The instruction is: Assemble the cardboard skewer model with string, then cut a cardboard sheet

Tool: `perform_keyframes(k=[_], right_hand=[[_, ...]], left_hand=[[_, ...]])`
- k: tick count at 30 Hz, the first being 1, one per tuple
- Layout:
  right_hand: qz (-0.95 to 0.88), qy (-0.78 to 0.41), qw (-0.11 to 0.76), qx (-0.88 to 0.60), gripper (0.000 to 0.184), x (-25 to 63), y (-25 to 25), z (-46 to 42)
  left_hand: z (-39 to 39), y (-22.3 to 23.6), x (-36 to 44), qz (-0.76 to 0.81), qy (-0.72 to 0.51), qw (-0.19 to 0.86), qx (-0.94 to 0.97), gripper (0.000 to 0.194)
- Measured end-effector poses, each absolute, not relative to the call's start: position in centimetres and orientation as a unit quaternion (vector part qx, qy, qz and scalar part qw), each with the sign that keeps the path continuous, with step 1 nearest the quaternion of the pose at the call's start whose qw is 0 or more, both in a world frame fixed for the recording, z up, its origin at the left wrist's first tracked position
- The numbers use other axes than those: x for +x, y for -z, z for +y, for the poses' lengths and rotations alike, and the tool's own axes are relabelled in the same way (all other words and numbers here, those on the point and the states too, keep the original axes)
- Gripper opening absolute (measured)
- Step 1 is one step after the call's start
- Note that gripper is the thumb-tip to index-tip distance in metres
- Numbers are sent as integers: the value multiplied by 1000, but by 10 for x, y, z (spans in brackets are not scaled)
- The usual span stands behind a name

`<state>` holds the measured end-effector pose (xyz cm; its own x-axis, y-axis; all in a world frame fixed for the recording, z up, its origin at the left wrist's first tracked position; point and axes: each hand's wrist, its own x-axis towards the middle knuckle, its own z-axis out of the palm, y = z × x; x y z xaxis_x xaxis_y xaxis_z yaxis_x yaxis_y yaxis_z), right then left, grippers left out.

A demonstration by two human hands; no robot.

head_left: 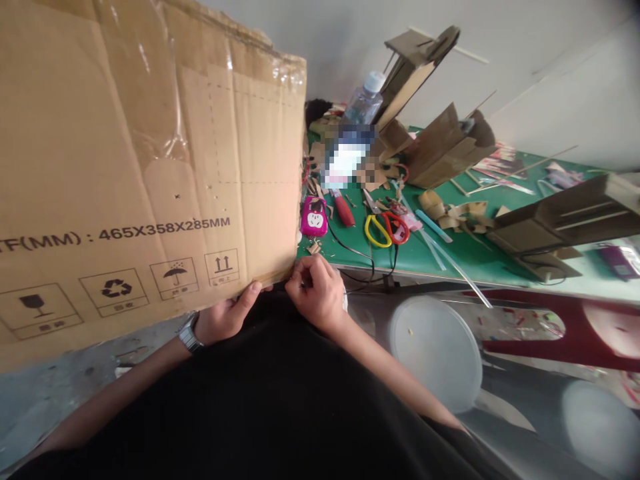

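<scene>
A large flattened cardboard box [135, 167] with printed size text and handling symbols fills the left of the head view. My left hand [227, 317], with a wristwatch on the wrist, grips its lower edge, thumb on the front face. My right hand [316, 290] is closed in a pinch at the box's lower right corner; what it holds is hidden. Both hands rest over my dark lap.
A green table [450, 250] carries yellow- and red-handled scissors [385, 228], a pink box [314, 217], a red-handled tool [343, 208], a plastic bottle [364, 100], cardboard pieces [445, 150] and scraps. A white stool [435, 350] and a red stool [565, 330] stand to the right.
</scene>
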<state>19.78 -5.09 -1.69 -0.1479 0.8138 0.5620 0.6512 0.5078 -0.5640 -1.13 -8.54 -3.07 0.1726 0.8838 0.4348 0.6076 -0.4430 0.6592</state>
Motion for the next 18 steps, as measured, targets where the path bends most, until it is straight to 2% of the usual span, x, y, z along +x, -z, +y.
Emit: perform_keyframes(k=[8,18], right_hand=[[-745,-124,460,-467,15,202,10,-54],[-730,-163,453,-486,12,200,10,-52]], left_hand=[[-85,28,-11,502,-407,168,744,25],[-84,31,-16,491,-402,158,756,24]])
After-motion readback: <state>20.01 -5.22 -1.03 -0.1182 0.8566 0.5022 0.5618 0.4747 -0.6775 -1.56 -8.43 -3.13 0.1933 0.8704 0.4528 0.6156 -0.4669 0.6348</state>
